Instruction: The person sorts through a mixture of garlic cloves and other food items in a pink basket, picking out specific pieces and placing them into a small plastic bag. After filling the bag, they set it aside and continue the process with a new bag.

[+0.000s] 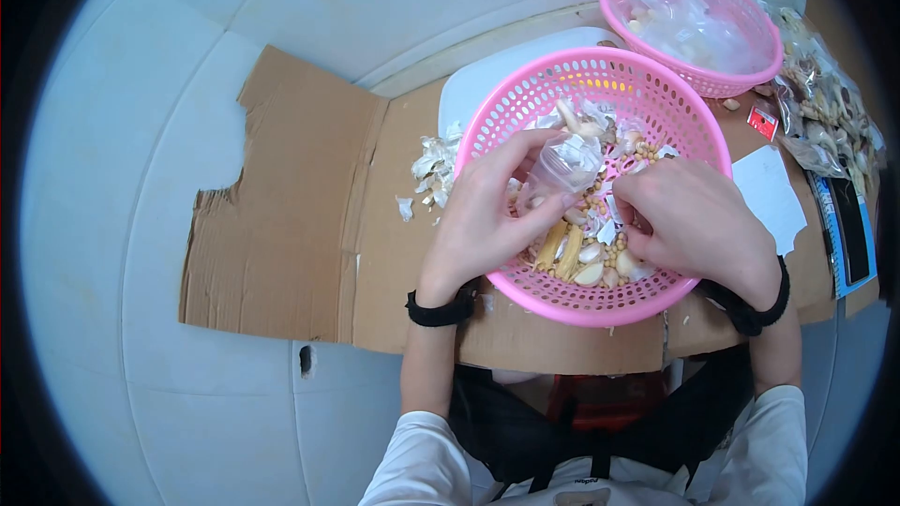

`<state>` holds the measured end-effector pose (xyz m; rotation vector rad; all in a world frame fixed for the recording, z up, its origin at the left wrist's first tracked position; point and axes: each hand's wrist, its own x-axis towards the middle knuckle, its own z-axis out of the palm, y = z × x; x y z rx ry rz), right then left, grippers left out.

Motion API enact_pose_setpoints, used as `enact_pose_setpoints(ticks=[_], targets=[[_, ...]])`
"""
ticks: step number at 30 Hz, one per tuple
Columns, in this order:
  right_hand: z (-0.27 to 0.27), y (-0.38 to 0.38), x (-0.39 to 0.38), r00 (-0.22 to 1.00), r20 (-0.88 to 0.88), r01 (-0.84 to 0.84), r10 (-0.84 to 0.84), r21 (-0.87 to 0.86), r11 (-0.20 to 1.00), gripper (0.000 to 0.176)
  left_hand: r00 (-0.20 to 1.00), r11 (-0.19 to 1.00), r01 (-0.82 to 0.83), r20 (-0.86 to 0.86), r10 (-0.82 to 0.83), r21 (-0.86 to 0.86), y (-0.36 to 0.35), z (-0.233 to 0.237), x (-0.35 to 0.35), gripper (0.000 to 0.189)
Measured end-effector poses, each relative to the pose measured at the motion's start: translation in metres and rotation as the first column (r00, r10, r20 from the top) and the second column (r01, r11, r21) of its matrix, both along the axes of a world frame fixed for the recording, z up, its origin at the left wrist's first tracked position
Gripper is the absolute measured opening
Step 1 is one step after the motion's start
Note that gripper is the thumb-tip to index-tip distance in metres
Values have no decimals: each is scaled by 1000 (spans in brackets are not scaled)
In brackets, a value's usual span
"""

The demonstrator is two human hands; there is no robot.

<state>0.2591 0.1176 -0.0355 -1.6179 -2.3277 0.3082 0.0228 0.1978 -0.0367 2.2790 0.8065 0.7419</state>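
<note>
A pink perforated basket (600, 312) holds garlic cloves (589, 274), soybeans (607, 230), yellow baby-corn-like pieces (569, 255) and white paper scraps. Over its left side, my left hand (492, 211) is closed round a small clear plastic bag (565, 167) with white scraps inside. My right hand (694, 215) reaches into the right side of the basket, fingers curled down and pinched together among the cloves and beans. What its fingertips hold is hidden. A whole garlic bulb (577, 119) lies toward the back of the basket.
Behind stands another pink basket (764, 70) with a clear bag of white pieces. To the right are bagged garlic (820, 122), a red packet (762, 122), white paper (769, 195) and a dark phone (848, 230). Garlic skins (434, 169) lie on the cardboard (281, 215) at left.
</note>
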Motion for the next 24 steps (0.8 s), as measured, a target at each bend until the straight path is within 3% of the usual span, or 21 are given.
enact_pose_setpoints(ticks=[6, 15, 17, 21, 23, 24], targets=[[-1, 3, -1, 999, -47, -20, 20, 10, 1000, 16, 1000, 1000, -7, -10, 7, -22, -1, 1, 0, 55], [-7, 8, 0, 943, -331, 32, 18, 143, 989, 16, 999, 999, 25, -47, -24, 21, 2, -1, -2, 58], [-4, 8, 0, 885, -465, 60, 14, 145, 988, 15, 998, 999, 44, -43, -43, 14, 2, 0, -1, 58], [11, 7, -1, 773, -631, 76, -70, -17, 997, 14, 995, 997, 69, -71, -66, 35, -2, 6, 1, 58], [8, 8, 0, 754, -653, 54, 70, 168, 984, 15, 994, 995, 85, -69, -81, 55, -5, 7, 3, 58], [5, 9, 0, 754, -654, 58, 67, 167, 984, 15, 994, 993, 92, -65, -87, 75, -6, 7, 4, 59]])
